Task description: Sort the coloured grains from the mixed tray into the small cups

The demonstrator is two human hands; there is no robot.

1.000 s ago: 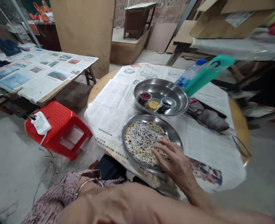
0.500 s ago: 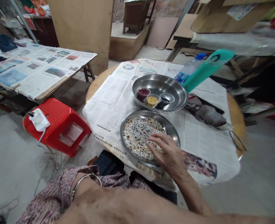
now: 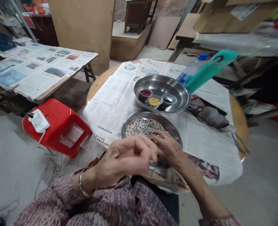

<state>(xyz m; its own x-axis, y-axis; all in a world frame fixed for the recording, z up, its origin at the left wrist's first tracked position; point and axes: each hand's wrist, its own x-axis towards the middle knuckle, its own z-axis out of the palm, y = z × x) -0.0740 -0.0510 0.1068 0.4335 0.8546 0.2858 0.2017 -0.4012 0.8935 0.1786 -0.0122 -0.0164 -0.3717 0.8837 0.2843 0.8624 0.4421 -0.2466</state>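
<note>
My left hand, with a silver bangle on its wrist, hangs blurred over the near edge of a steel plate. Its fingers are loosely bent, the thumb stands apart, and nothing shows in the visible part of the palm. My right hand is over the right side of the plate, its fingers bent and apart above the grains. White grains mixed with dark, yellow and red ones spread across the plate; my hands hide their near part. The left fingertips are close to the right hand; whether they touch I cannot tell.
Behind the plate, a steel basin holds cups of red beans, yellow grains and black grains. A plastic bottle, a green long-shaped object and a grey bundle lie around it. A red stool stands left.
My left arm, which crossed the bottom of the view, has drawn back, and its hand now shows over the plate. My right hand has shifted slightly, its fingers more bent.
</note>
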